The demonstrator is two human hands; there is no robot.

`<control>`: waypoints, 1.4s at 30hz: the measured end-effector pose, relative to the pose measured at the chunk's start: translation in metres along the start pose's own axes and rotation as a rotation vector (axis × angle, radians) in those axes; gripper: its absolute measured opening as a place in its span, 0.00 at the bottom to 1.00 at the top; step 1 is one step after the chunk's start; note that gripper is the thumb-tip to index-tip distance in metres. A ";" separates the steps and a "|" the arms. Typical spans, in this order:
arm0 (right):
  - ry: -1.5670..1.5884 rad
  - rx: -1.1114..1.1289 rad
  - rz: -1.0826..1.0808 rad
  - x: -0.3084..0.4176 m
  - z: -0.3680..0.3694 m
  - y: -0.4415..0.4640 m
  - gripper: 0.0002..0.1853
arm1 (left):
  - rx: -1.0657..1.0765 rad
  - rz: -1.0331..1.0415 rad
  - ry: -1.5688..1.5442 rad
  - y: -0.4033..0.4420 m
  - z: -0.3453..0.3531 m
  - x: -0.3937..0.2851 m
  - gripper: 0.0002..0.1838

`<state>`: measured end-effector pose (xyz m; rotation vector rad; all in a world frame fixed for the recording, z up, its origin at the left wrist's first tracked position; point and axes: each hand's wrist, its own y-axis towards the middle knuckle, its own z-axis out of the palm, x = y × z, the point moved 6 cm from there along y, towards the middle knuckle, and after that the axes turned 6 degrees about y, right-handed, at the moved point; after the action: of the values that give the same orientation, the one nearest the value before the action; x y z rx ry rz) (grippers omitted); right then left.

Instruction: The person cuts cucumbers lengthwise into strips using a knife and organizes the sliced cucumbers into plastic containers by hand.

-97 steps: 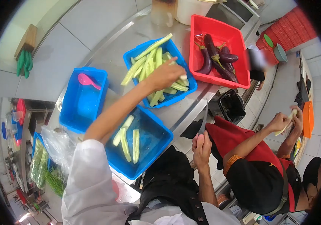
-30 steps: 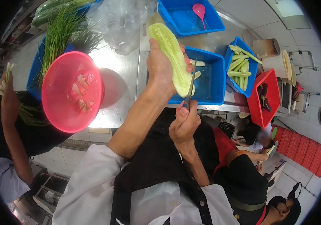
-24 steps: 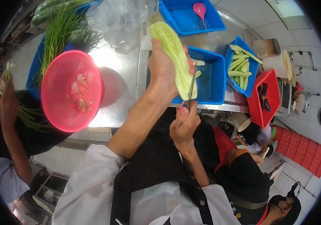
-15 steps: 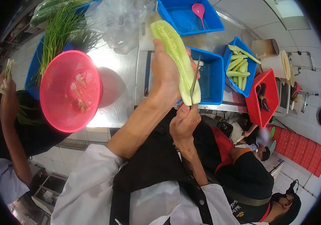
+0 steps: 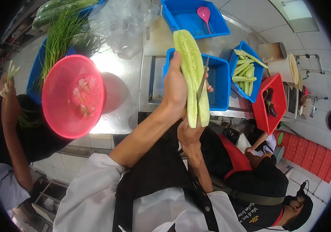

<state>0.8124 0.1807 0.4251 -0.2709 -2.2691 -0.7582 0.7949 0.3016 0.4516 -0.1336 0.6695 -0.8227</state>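
Note:
My left hand (image 5: pixel 174 88) is wrapped round a halved cucumber (image 5: pixel 187 58), its seedy cut face turned up. The cucumber points away from me, with its lower end split lengthwise into strips. In the slit lies the blade of a knife (image 5: pixel 202 87), tip pointing away and up. My right hand (image 5: pixel 189 133) is closed just below the split end, on the knife; the handle is hidden in it. Beneath the cucumber is a blue tub (image 5: pixel 219 102), partly covered by my left hand.
A pink colander (image 5: pixel 95 123) with pale scraps stands left. At the right are a blue tub of cucumber pieces (image 5: pixel 246 71) and a red tub (image 5: pixel 279 87) with eggplants. A pink ladle (image 5: pixel 203 14) rests in another blue tub. Co-workers stand on both sides.
The cucumber and both hands have moved slightly right and down toward me. The knife sits deeper along the cucumber, and the split looks longer.

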 end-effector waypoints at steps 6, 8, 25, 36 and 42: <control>0.092 -0.026 0.039 0.016 -0.003 0.010 0.11 | 0.027 0.081 -0.087 0.018 -0.014 -0.022 0.32; 0.047 -0.045 -0.020 0.024 -0.002 0.014 0.12 | -0.010 0.096 -0.078 0.017 -0.010 -0.023 0.31; -0.036 0.048 -0.004 0.005 0.005 -0.008 0.09 | 0.043 0.297 -0.130 0.015 -0.017 -0.035 0.27; -0.480 -0.082 0.535 -0.202 -0.113 0.130 0.10 | -0.073 0.118 -0.058 0.006 -0.017 -0.015 0.21; -0.093 0.103 0.395 -0.099 -0.041 0.060 0.10 | -0.006 0.059 -0.098 0.003 -0.018 -0.005 0.22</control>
<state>0.9308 0.2070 0.4059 -0.6933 -2.2327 -0.4280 0.7838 0.3101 0.4386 -0.1579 0.5808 -0.7523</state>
